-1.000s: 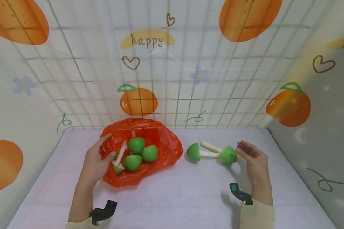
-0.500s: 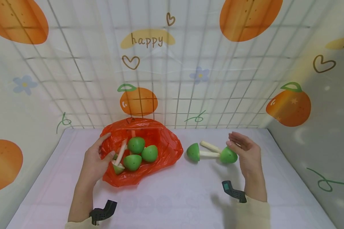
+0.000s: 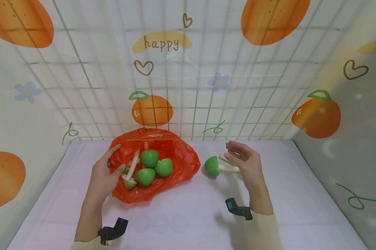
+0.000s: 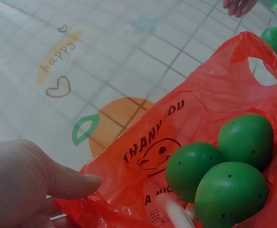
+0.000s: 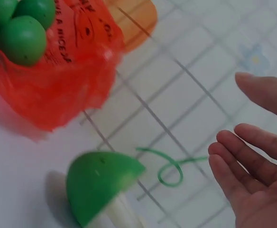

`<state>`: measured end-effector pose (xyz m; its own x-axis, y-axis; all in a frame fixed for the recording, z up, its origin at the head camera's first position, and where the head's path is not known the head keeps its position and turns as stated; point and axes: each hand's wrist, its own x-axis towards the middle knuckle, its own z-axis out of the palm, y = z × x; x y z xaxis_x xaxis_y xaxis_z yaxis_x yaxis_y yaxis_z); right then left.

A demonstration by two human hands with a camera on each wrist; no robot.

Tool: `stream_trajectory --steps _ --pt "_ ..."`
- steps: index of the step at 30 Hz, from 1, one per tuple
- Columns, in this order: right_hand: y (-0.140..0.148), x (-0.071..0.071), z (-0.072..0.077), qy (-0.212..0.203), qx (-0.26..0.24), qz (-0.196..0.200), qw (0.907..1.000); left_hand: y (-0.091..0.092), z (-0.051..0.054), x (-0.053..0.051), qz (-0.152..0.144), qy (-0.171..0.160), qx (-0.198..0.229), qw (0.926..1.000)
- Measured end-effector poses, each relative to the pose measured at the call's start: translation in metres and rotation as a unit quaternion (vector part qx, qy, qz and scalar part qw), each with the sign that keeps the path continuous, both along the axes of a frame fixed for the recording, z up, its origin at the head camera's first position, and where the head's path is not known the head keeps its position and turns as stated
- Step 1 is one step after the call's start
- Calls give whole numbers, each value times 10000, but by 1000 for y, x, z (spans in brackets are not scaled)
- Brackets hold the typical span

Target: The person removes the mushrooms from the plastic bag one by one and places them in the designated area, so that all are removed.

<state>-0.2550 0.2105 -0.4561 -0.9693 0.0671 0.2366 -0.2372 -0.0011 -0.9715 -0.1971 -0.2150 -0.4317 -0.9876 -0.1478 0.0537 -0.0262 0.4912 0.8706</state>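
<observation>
On the left of the table lies a red plastic bag (image 3: 183, 163) with its mouth towards me. Several toy mushrooms (image 3: 149, 158) with green dotted caps and pale stems lie inside it. My left hand (image 3: 104, 177) grips the bag's left edge; in the left wrist view the thumb (image 4: 77, 184) lies over the plastic and the fingers are partly hidden. My right hand (image 3: 250, 166) holds nothing, its fingers loosely extended above the loose mushrooms. One loose mushroom (image 3: 211, 166) shows its green cap and stem; another's stem (image 3: 223, 157) shows, its cap hidden behind the hand.
A white cloth covers the table (image 3: 175, 222). Behind it rises a grid wall (image 3: 203, 104) under a sheer curtain printed with oranges. A grey side wall (image 3: 360, 152) bounds the right. Dark camera mounts sit on both wrists.
My right hand has moved left, from beside the right loose mushroom to above it, now covering its cap. The left hand and the bag have stayed almost still.
</observation>
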Motion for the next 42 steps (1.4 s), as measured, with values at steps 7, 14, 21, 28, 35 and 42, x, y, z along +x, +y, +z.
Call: stream_trajectory --steps 7,14,21,28,35,42 --pt "-26 0 8 124 375 363 9986 -1 2 -2 29 67 -18 10000" --pt "-52 2 12 167 456 616 9969 -3 2 -2 63 107 21 9999" --pt "-78 2 14 206 325 1004 9942 -5 2 -2 74 166 24 9998" --pt "-105 6 12 263 800 1343 9874 -6 3 -1 85 151 46 9998" --pt "-123 7 7 333 1013 1488 9831 -5 2 -1 69 98 153 9998" --pt "-139 5 0 292 1099 1658 9796 -5 0 0 6 151 168 9997"
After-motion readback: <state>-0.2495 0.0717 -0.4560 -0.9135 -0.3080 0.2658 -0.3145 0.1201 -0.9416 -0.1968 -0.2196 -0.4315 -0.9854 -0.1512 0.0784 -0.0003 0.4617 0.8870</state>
